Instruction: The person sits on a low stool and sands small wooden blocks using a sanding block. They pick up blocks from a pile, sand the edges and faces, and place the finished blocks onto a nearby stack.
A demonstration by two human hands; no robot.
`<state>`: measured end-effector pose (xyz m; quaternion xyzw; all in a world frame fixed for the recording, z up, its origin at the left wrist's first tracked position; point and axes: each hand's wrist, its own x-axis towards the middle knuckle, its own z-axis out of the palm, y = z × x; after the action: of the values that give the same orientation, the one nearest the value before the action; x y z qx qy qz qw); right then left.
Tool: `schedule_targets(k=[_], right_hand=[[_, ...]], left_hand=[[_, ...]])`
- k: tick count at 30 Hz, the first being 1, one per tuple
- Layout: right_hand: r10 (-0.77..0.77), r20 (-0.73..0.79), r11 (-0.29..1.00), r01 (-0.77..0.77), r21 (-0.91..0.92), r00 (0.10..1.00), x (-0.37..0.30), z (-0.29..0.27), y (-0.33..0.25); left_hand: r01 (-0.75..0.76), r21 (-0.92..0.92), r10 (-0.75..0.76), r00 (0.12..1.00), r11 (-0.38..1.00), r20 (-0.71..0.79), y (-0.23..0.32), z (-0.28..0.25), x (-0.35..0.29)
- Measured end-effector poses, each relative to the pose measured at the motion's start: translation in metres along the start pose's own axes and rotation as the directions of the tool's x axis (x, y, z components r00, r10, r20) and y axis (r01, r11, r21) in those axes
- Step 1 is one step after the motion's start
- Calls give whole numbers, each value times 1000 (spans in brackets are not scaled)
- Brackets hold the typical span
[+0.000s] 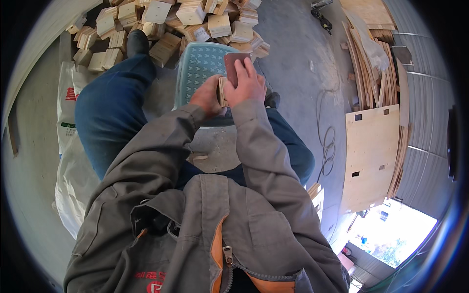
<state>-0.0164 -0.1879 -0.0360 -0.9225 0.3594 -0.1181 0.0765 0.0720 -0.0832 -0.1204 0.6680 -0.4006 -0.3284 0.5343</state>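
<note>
Over a light-blue plastic stool [198,61], my left hand [207,95] is closed around a small layered plywood block [223,92]. My right hand [248,84] grips a flat reddish-brown sanding block [231,67], its fingers laid over the face. The sanding block is close against the right side of the plywood; whether they touch is hidden by the right hand. Both hands are between my knees, near the stool's close edge. The left fingertips are partly out of sight behind the plywood.
A heap of plywood blocks [190,14] lies beyond the stool, near my left foot. White sacks [73,166] lie to the left. On the right, a thin cable [328,146] loops over the concrete floor, beside plywood sheets [372,156] and stacked wood strips [366,73].
</note>
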Motion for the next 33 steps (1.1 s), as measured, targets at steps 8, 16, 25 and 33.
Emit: schedule_targets(k=[8, 16, 25, 33], right_hand=[[-40, -32, 999, 39, -26, 999, -27, -3, 6], [-149, 56, 988, 147, 37, 987, -123, -37, -2], [-100, -42, 995, 101, 23, 994, -61, -10, 1], [78, 75, 997, -77, -20, 994, 19, -7, 5]], left_hand=[[18, 53, -16, 999, 998, -29, 3, 2, 0], [-24, -96, 17, 997, 995, -74, -17, 14, 11], [-50, 32, 51, 998, 998, -42, 9, -2, 1], [-44, 133, 52, 997, 990, -63, -4, 6, 0]])
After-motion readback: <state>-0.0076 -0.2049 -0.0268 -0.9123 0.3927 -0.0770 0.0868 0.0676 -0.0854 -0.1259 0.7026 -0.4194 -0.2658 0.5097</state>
